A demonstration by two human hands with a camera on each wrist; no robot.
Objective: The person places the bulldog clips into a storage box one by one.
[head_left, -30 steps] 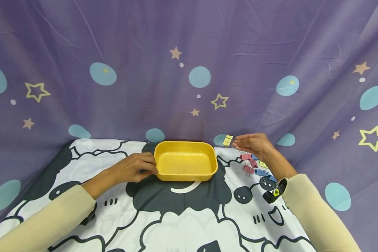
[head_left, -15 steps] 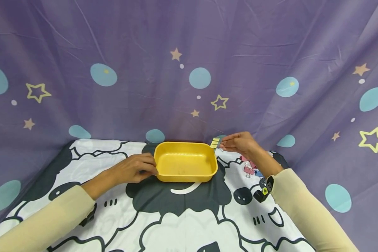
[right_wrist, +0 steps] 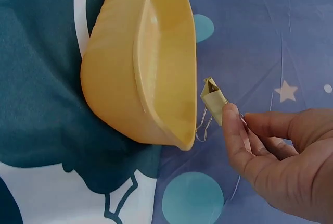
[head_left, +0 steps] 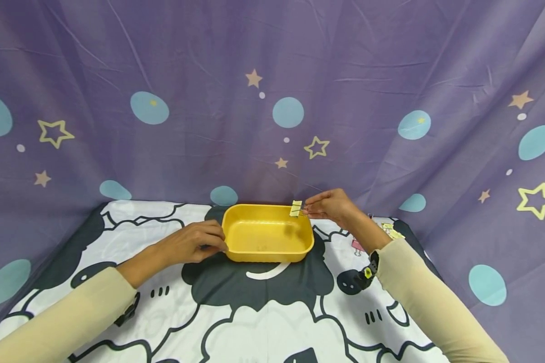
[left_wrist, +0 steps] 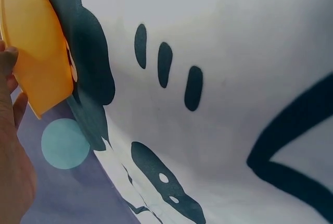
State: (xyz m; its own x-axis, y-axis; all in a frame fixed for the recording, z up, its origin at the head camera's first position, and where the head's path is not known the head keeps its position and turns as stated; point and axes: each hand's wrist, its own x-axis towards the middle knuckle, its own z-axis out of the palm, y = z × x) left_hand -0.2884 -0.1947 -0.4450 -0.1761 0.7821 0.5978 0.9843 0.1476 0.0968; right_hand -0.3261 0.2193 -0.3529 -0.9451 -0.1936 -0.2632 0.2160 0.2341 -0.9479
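A yellow plastic tray (head_left: 265, 256) sits near the back of the cloth-covered table, with nothing visible inside. My left hand (head_left: 203, 242) grips its left end; in the left wrist view the thumb and fingers of that hand (left_wrist: 14, 146) meet the tray's rim (left_wrist: 44, 52). Between thumb and fingertips, my right hand (head_left: 333, 207) pinches a yellow binder clip (head_left: 295, 208) by a wire handle. The clip hangs over the tray's back right corner in the head view. From the right wrist, the clip (right_wrist: 212, 100) appears just off the rim, its other wire handle dangling.
Right of the tray, beside and partly behind my right forearm, lie a pink binder clip (head_left: 358, 246) and yellow binder clips (head_left: 392, 231). A purple curtain (head_left: 191, 151) hangs behind the table. The white cloth (head_left: 263, 333) has a black sheep print.
My right hand has moved left with the yellow binder clip, from above the clip pile to the tray's back right corner. The left hand and tray have stayed put.
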